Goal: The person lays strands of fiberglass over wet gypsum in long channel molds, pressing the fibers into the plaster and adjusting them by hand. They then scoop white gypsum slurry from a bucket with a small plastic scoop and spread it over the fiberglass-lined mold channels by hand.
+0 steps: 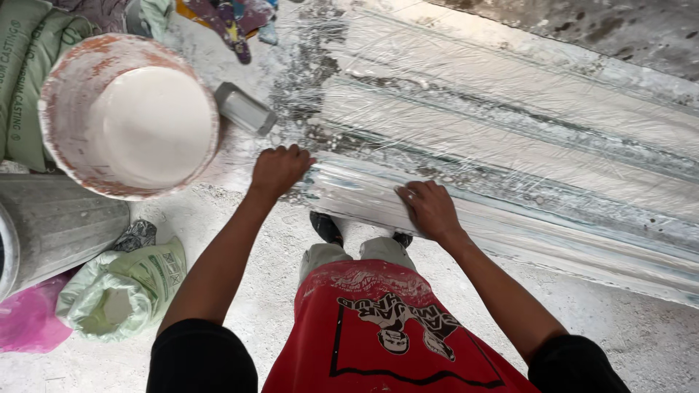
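A long ridged mould (524,145) runs from the centre to the right, covered with clear plastic film (437,65). My left hand (278,169) is closed at the near left end of the mould, pinching the film's edge. My right hand (429,207) presses flat on the film over the mould's front ridge, fingers together. Both arms reach forward over my red shirt.
A bucket (69,109) with white liquid stands at left, a small grey block (244,109) beside it. A grey drum (51,218), green sacks (120,287) and a pink bag (29,320) lie at lower left. Dusty concrete floor (626,320) surrounds me.
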